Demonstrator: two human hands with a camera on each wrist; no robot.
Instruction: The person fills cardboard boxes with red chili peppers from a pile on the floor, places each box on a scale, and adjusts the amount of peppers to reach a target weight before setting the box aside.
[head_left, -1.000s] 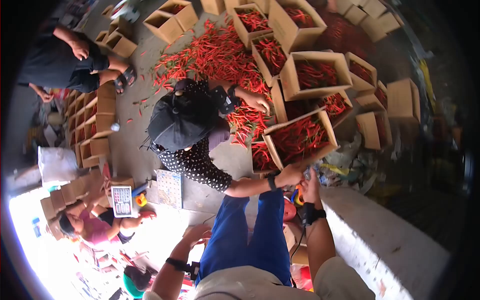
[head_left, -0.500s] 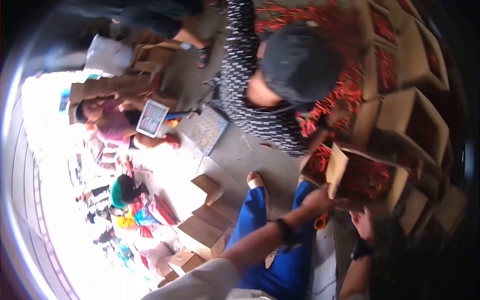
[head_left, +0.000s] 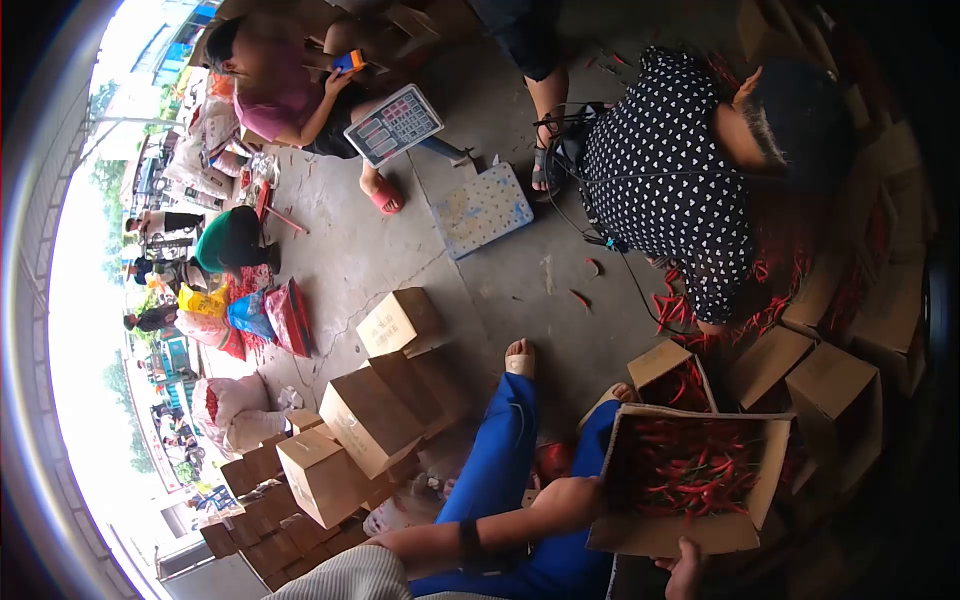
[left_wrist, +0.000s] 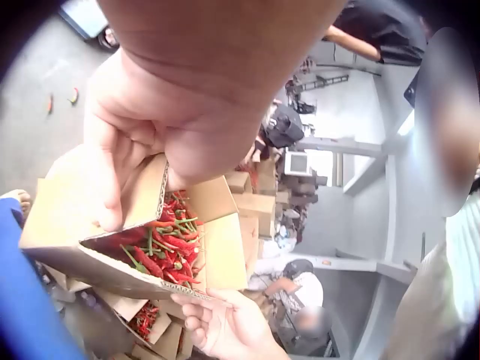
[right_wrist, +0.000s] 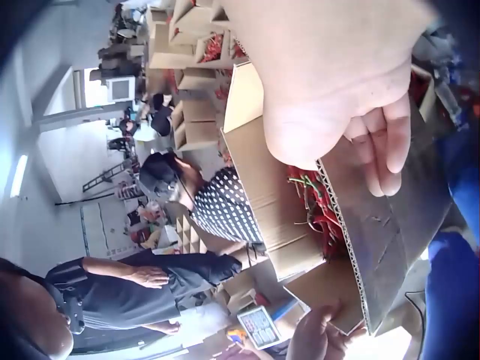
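Observation:
An open cardboard box (head_left: 700, 536) with red chili peppers (head_left: 695, 468) in it is held in front of the blue-trousered legs. My left hand (head_left: 570, 503) grips one wall of it; in the left wrist view the fingers (left_wrist: 109, 184) lie along the outside, with the thumb side over the rim. On another side, my right hand (head_left: 685, 572) holds the wall, its fingers (right_wrist: 379, 150) bent against the outer face in the right wrist view. Green stems show among the peppers. Part of the right hand is cut off by the lower edge of the head view.
Another open chili box (head_left: 660, 365) stands just beyond the held one. More cartons (head_left: 835, 390) crowd the right. A person in a patterned shirt (head_left: 670, 180) bends near loose chilies. A platform scale (head_left: 485, 210) and stacked boxes (head_left: 370, 420) are to the left.
The view has swung to the left side of the room. The box, held from the start by at least one hand, has come away from the other boxes towards my body.

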